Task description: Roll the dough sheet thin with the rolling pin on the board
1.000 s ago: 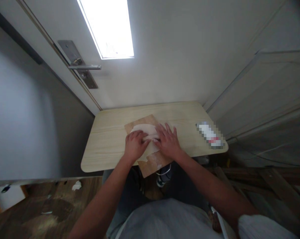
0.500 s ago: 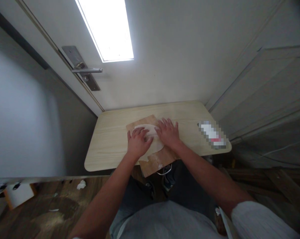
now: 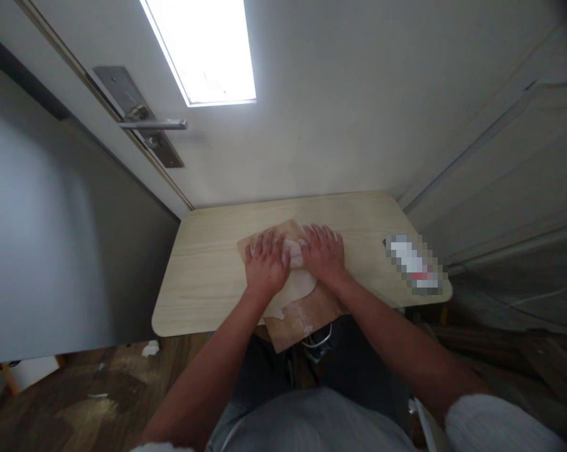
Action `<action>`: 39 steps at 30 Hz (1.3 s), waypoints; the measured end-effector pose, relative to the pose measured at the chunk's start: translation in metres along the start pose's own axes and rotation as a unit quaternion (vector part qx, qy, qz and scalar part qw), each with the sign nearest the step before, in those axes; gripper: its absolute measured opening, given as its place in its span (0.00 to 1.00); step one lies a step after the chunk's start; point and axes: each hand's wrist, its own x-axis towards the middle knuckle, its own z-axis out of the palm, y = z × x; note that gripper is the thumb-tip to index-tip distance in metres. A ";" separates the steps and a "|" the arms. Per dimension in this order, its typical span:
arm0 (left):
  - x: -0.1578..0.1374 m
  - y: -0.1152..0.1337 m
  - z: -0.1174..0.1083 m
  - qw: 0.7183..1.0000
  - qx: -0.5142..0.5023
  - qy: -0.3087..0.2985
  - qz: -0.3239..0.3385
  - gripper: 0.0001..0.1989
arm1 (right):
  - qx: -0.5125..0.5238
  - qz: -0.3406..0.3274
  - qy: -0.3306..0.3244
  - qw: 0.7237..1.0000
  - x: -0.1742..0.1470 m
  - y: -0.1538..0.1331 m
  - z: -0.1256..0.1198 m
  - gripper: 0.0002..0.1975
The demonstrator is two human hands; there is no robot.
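A pale, flat sheet that looks like dough (image 3: 295,285) lies on a brown board (image 3: 302,323) dusted with white powder. Its far part looks folded or rolled over between my hands. My left hand (image 3: 267,267) rests palm down on the left side of this part, fingers stretched out. On the right side, my right hand (image 3: 324,254) also lies flat, its fingertips pointing to the far edge of the board. Both hands touch the sheet and partly hide it.
The board sticks out past the front edge of a light wooden table (image 3: 198,270). A blurred-out, phone-like item (image 3: 414,263) lies at the table's right end. Behind the table is a door with a metal handle (image 3: 156,125). Crumpled white paper (image 3: 150,348) is on the floor.
My left hand has pressed down flatter over the far part of the sheet, whose raised curved edge has come down. My right hand stays beside it. The view has shifted slightly.
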 end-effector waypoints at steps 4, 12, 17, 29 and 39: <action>0.010 -0.002 0.002 1.000 0.008 -0.012 -0.008 0.25 | 0.013 0.001 -0.005 1.000 0.008 0.003 0.005 0.25; 0.027 -0.006 0.005 0.999 0.019 -0.029 -0.008 0.24 | 0.021 -0.007 -0.012 1.000 0.023 0.007 0.012 0.23; 0.033 -0.006 0.006 0.999 0.011 -0.040 -0.022 0.24 | 0.031 -0.033 -0.004 0.999 0.025 0.008 0.011 0.23; 0.043 -0.006 0.002 0.997 0.065 -0.035 -0.025 0.23 | 0.034 -0.017 -0.027 0.999 0.029 0.009 0.010 0.22; 0.056 -0.009 0.002 0.997 0.059 -0.043 -0.039 0.21 | 0.016 -0.004 -0.015 1.000 0.039 0.009 0.016 0.24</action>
